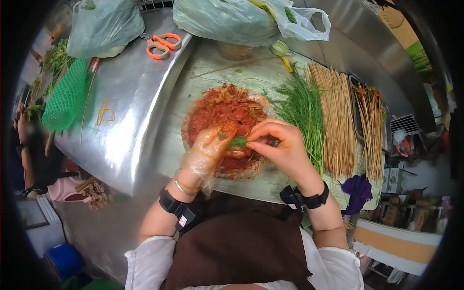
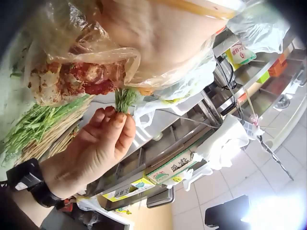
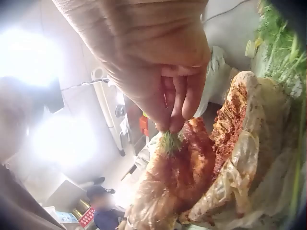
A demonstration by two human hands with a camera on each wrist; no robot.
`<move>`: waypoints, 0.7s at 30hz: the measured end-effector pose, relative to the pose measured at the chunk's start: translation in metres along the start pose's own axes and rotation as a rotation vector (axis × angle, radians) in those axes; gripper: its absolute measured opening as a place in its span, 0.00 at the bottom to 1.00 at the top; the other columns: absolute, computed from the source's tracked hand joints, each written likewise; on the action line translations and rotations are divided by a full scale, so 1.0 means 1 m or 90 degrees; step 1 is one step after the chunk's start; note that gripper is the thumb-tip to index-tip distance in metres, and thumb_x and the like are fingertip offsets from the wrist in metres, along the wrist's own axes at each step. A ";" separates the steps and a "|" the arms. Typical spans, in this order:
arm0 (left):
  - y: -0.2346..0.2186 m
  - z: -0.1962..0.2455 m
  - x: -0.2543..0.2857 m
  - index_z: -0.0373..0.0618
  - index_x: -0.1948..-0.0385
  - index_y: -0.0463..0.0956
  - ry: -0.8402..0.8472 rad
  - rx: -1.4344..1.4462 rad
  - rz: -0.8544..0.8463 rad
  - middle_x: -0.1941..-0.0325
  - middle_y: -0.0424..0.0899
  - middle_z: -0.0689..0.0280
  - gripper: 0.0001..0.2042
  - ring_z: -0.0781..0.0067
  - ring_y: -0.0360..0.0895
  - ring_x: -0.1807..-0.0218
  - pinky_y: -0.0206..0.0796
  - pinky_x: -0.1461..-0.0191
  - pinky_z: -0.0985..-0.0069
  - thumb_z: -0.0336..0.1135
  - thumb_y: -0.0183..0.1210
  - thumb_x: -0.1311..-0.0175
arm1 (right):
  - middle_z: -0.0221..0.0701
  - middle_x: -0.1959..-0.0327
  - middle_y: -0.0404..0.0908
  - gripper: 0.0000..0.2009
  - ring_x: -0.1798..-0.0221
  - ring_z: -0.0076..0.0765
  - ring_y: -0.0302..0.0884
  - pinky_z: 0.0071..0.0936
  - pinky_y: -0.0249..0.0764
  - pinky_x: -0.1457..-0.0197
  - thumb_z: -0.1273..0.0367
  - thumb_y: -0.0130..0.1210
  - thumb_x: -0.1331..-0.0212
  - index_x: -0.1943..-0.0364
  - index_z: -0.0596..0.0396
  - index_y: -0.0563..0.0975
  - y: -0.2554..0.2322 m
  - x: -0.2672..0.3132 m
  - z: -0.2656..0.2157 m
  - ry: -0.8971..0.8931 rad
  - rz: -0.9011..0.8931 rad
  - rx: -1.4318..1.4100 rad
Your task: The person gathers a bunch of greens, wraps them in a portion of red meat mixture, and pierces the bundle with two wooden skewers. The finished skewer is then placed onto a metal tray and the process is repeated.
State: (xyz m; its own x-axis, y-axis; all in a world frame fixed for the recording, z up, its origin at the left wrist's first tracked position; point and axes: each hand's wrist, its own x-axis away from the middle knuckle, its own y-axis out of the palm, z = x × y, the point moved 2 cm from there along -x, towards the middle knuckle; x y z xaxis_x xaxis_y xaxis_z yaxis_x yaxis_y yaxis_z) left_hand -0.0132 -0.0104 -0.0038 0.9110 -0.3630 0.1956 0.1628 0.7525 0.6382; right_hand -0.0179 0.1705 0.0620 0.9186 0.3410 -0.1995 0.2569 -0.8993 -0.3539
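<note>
A bowl of red, sauce-coated meat [image 1: 212,113], lined with clear plastic, sits on the worktop in front of me. Over it, my left hand [image 1: 205,150] wears a clear plastic glove smeared red. Its fingers curl around the near end of a short green dill bundle [image 1: 238,141]. My bare right hand [image 1: 285,145] pinches the other end of that bundle [image 2: 125,99] between thumb and fingertips. In the right wrist view, the dill tips [image 3: 170,143] meet the red-coated surface of the gloved hand [image 3: 158,191]. The glove hides part of the bundle.
Right of the bowl lie long dill stalks [image 1: 302,106], wooden skewers [image 1: 333,121] and a tray [image 1: 355,113] of loaded skewers [image 1: 369,130]. A purple cloth [image 1: 356,193] lies at the near right corner. Orange-handled scissors [image 1: 162,46] and plastic bags [image 1: 227,21] sit at the back.
</note>
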 end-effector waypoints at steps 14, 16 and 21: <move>0.011 0.002 -0.004 0.30 0.56 0.77 0.055 -0.208 0.029 0.67 0.82 0.62 0.12 0.78 0.77 0.69 0.70 0.63 0.82 0.26 0.55 0.39 | 0.25 0.67 0.80 0.07 0.69 0.16 0.76 0.15 0.72 0.65 0.73 0.61 0.46 0.63 0.55 0.80 -0.073 0.024 0.033 0.146 0.258 -0.041; 0.007 -0.002 -0.007 0.30 0.56 0.77 0.046 -0.194 0.040 0.67 0.83 0.61 0.12 0.77 0.78 0.70 0.71 0.63 0.82 0.25 0.55 0.40 | 0.25 0.72 0.82 0.07 0.70 0.17 0.76 0.16 0.72 0.67 0.73 0.59 0.45 0.62 0.56 0.80 -0.126 0.031 0.059 0.185 0.337 0.056; 0.010 0.001 -0.005 0.31 0.56 0.77 0.030 -0.250 0.001 0.66 0.83 0.61 0.11 0.76 0.80 0.68 0.73 0.62 0.80 0.24 0.55 0.39 | 0.41 0.77 0.81 0.14 0.73 0.37 0.81 0.30 0.76 0.66 0.61 0.63 0.52 0.71 0.60 0.82 -0.204 0.043 0.119 0.400 0.260 0.645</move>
State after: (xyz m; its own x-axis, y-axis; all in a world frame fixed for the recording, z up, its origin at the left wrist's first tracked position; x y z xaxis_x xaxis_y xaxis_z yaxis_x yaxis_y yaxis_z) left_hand -0.0170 -0.0017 0.0021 0.9261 -0.3436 0.1558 0.2863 0.9090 0.3028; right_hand -0.0667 0.4012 0.0164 0.9320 -0.3511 -0.0900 -0.1685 -0.1999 -0.9652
